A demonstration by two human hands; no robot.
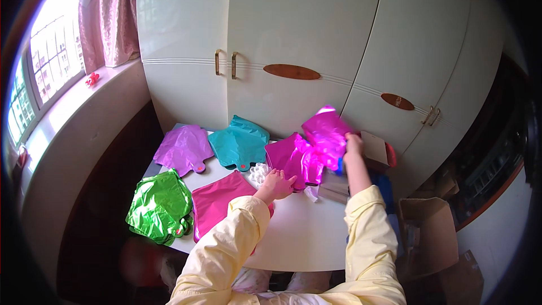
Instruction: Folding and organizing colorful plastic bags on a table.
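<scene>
My right hand (354, 144) is closed on the edge of a shiny magenta foil balloon (326, 130), flat and uninflated, lifted at the back right of the table. Below and left of it lies another magenta foil pile (296, 161). My left hand (275, 184) reaches over the table with its fingers apart, beside a bunched white ribbon-like bundle (259, 174) and near the magenta pile's front edge. Left of that hand rests a flat deep-pink foil stack (221, 199). Farther left are green (160, 203), purple (183, 148) and teal (240, 144) foil stacks.
The white table (307, 237) backs onto a pale cabinet (293, 17) with brass handles. A small cardboard box (374, 149) stands at the table's right, with grey flat pieces (334, 189) nearby. An open carton (432, 231) sits lower right. A window ledge (73, 101) curves along the left.
</scene>
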